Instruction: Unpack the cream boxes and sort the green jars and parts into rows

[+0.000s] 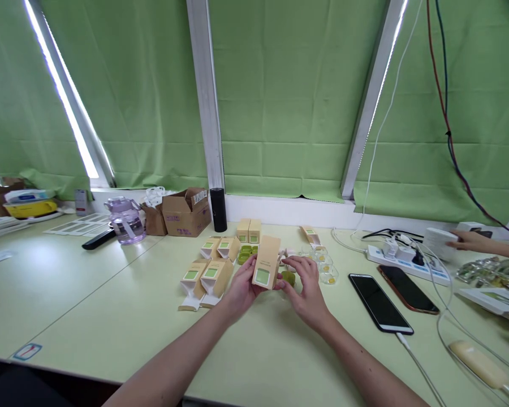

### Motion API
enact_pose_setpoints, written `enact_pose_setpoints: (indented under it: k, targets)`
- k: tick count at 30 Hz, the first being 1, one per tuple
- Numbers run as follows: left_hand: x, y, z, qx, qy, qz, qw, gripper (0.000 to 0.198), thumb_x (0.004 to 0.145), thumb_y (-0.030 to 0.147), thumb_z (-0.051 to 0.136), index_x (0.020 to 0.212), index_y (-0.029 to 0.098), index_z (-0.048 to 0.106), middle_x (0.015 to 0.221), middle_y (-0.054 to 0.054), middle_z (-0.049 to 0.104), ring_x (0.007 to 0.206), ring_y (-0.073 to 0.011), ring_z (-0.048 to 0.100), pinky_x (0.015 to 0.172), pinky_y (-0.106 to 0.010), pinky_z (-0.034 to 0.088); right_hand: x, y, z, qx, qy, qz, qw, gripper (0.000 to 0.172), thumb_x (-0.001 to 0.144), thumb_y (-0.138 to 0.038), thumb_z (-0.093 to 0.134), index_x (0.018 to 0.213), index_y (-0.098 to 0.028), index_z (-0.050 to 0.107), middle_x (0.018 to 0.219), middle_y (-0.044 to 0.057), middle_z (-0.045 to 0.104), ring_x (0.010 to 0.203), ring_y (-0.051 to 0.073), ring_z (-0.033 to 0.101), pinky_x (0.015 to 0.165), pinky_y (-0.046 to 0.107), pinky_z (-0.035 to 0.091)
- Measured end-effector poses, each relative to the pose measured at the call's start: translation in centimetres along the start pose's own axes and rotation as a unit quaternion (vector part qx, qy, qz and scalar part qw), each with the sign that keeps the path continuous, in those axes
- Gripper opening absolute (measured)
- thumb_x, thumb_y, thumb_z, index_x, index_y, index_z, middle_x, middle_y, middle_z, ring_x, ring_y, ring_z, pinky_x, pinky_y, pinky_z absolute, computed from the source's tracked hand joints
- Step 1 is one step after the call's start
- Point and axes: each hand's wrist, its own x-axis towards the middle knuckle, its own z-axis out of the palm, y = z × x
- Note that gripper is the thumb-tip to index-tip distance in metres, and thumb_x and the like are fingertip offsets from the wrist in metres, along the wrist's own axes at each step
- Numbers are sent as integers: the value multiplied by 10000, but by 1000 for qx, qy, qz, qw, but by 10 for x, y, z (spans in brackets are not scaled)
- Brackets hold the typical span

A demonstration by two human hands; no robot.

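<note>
A small tan cardboard box (268, 254) with a green-and-white printed square is held up, tilted, in my left hand (246, 281). My right hand (304, 287) has its thumb and curled fingers at the box's right side, where a bit of white flap shows. Behind them lies a green round item (288, 277), partly hidden by the fingers. Several similar boxes with open flaps (213, 277) lie left of my hands. Green pieces in a tray (245, 255) sit just behind the held box, and clear plastic cups (326, 265) with yellow spots stand to the right.
Two closed boxes (249, 230) stand at the back, near a black cylinder (218, 210) and a brown carton (186, 212). A purple jug (126, 220) is farther left. Phones (380, 302), cables and a power strip (407, 264) lie right, where another person's hand (470, 241) holds a white object.
</note>
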Motion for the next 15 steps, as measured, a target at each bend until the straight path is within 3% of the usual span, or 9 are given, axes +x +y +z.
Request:
enact_pose_setpoints:
  k: [4,8,11,15]
  targets:
    - [-4,-4,3,44,11,-1,999,432,924,449,695,1290,248,583,1204,-87,713,932,-233,743,727,-320,598,-2,-6,2,-7,-2,24,1000,355,922,-541,631,1170,-289,662,1297,94,606,1265,341,448,1094,555,370]
    - [-7,-5,8,86,22,13,996,472,907,530,697,1283,268,580,1155,-61,714,938,-205,720,691,-264,562,-1,-10,1,23,-5,45,999,348,905,-574,637,1087,-280,677,1278,91,609,1251,338,451,1072,540,392]
    - [-8,-3,9,103,-1,41,994,471,934,552,651,1291,259,556,1156,-78,719,940,-214,711,708,-286,554,1,-9,-2,68,8,61,996,360,910,-577,625,1096,-274,679,1231,94,633,1217,329,473,1063,518,401]
    - [-8,1,9,117,-69,93,986,456,950,492,647,1311,235,539,1225,-116,705,1078,-261,682,903,-398,540,3,-2,-4,127,31,114,985,377,925,-596,583,1072,-264,685,1132,85,674,1141,308,529,1004,467,429]
